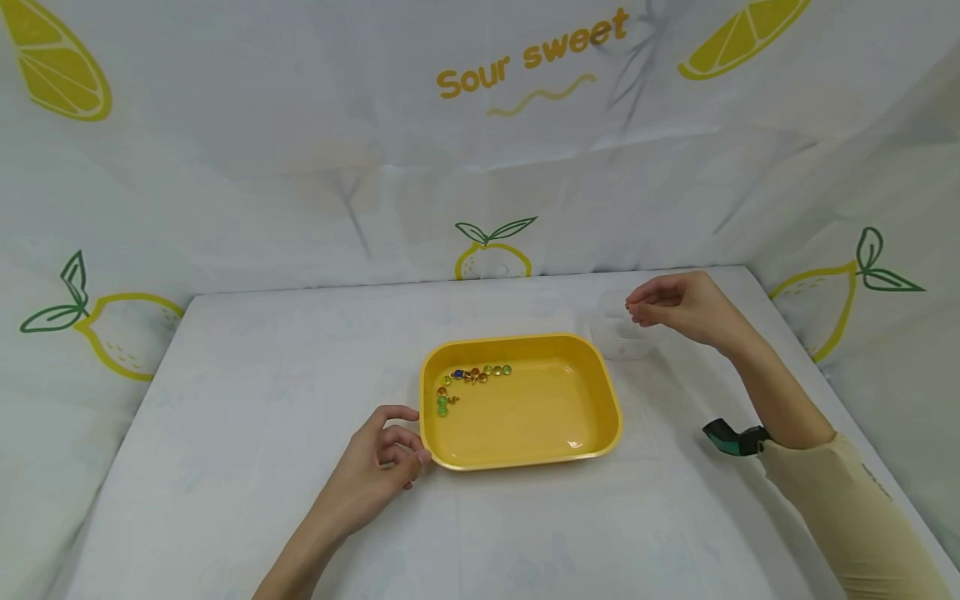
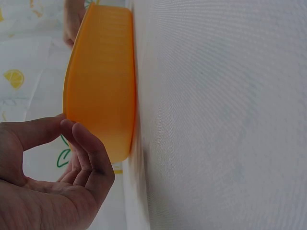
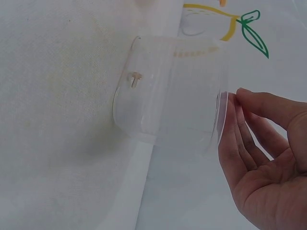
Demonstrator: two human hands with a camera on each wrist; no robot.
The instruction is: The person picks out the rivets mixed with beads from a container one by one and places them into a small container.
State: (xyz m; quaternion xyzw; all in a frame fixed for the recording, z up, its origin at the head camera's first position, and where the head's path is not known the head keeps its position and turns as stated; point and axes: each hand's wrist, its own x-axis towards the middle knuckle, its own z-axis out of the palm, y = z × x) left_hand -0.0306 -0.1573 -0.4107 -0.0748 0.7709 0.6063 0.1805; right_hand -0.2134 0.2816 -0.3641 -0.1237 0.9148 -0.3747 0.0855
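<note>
Near the front left corner of a yellow tray (image 1: 525, 433), my left hand (image 1: 378, 467) grips the rim with bent fingers, thumb at the edge. Along the tray's left and back sides lie several green and amber beads (image 1: 497, 370), a blue bead (image 1: 459, 375) and small gold charms (image 1: 471, 377). My right hand (image 1: 686, 308) is by the top of a clear plastic container (image 1: 626, 343), thumb and fingertips brought together. I cannot tell whether they pinch anything. Through the container's wall, the right wrist view shows a small brown T-shaped piece (image 3: 136, 78) low inside.
The container stands just beyond the tray's back right corner. A white cloth (image 1: 247, 433) covers the table, and a lemon-print curtain (image 1: 285, 167) rises behind and at both sides. A black and green wrist strap (image 1: 735, 438) sticks out from the right sleeve.
</note>
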